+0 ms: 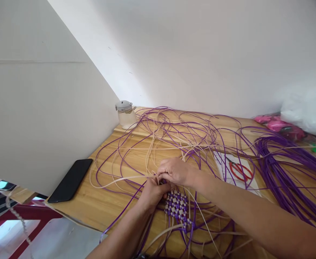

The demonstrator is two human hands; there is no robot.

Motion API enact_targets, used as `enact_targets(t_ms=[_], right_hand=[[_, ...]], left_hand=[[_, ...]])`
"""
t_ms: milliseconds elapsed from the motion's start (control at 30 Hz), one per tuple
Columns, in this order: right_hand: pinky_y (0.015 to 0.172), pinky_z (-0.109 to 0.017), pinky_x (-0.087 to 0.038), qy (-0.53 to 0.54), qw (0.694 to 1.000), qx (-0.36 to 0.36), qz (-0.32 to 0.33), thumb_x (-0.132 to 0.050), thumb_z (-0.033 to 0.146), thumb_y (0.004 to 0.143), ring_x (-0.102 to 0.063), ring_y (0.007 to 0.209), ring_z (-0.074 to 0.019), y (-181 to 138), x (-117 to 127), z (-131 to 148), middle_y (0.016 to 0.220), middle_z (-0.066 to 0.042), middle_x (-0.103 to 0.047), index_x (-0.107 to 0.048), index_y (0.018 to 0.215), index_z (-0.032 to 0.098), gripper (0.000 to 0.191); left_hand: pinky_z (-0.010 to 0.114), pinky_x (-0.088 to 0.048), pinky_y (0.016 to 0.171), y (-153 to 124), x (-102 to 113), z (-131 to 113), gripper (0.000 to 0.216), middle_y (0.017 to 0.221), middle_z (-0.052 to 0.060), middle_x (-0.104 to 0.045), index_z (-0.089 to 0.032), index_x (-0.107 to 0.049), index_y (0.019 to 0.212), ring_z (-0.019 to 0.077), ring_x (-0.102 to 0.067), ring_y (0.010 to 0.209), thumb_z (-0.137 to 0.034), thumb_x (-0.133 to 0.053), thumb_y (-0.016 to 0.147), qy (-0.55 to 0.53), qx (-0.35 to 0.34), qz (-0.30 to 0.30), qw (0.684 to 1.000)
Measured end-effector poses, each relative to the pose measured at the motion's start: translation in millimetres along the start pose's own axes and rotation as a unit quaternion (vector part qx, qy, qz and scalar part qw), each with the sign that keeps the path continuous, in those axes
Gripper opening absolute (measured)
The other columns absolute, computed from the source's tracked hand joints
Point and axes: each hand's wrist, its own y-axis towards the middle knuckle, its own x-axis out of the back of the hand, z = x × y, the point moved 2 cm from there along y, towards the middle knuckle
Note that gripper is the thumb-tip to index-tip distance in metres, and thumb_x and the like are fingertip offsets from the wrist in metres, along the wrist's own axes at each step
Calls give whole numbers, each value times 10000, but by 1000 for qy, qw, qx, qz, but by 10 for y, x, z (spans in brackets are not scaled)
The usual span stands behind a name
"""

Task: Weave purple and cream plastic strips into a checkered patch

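Observation:
A small woven piece (176,207) of purple and cream plastic strands lies near the table's front edge, knotted in a checkered pattern. At its far left corner my left hand (154,190) is closed, thumb and fingers pinching the weave and a strand. My right hand (174,171) meets it there from above, its fingers closed round a cream strand (131,177) that runs out to the left. The fingertips of both hands partly hide the point where the strands cross. Long loose purple and cream strands (158,124) fan out from the piece over the table.
Red-handled scissors (240,171) lie on white paper (221,165) at the right. Beyond them is a thick bundle of purple strands (274,169). A black phone (71,180) rests at the left edge, and a lidded jar (126,115) stands at the back by the wall.

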Motion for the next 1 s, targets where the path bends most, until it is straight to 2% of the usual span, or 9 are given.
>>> enact_targets(t_ms=[233,433,633,700,800,900,1000], right_hand=[[667,-208,-401,41,999,-9,-11,-572,111,830,-591,717,-118,79,-22,-98,766,-17,-678,-717,801,162,157],[683,-210,-400,42,999,-21,-5,-592,107,821,-611,742,-126,91,4,-96,783,-18,-692,-718,806,166,140],[688,-209,-385,57,998,-25,-13,-567,160,869,-614,763,-119,105,23,-53,814,-9,-705,-713,820,182,155],[672,-209,-374,46,996,-57,-56,-549,214,893,-607,765,-117,28,92,22,837,-6,-703,-705,857,193,161],[571,-229,-317,-19,973,-187,-132,-552,395,887,-550,628,-115,-214,215,148,706,-6,-666,-685,766,191,272],[508,-245,-247,-34,961,-265,-78,-648,462,786,-490,527,-107,-456,204,211,579,9,-614,-655,639,195,305],[541,-229,-288,7,963,-266,-34,-666,290,757,-542,601,-113,-545,99,157,664,13,-658,-667,692,207,105]], left_hand=[[178,-260,440,-12,-6,-49,258,540,-53,-485,-133,-593,741,34,-364,426,-278,-785,650,-45,24,0,999],[164,-234,437,-8,-23,-60,294,571,-49,-486,-147,-605,812,23,-379,425,-416,-705,748,-50,40,-7,998],[177,-212,426,-4,-14,-68,288,578,-44,-515,-150,-608,788,30,-388,406,-394,-736,704,-72,83,-36,993],[189,-192,429,-3,3,-46,305,520,-40,-502,-145,-563,688,40,-378,397,-405,-719,718,-65,95,-43,992],[211,-161,439,0,10,-24,390,446,-29,-474,-145,-501,590,48,-345,394,-453,-666,767,-51,87,-32,994],[228,-154,452,0,-6,-23,401,437,-20,-475,-135,-537,587,51,-331,403,-468,-639,786,-39,56,-19,998],[239,-149,460,-2,-12,-5,416,441,-10,-488,-126,-567,585,54,-330,409,-484,-630,788,-20,44,-28,998]])
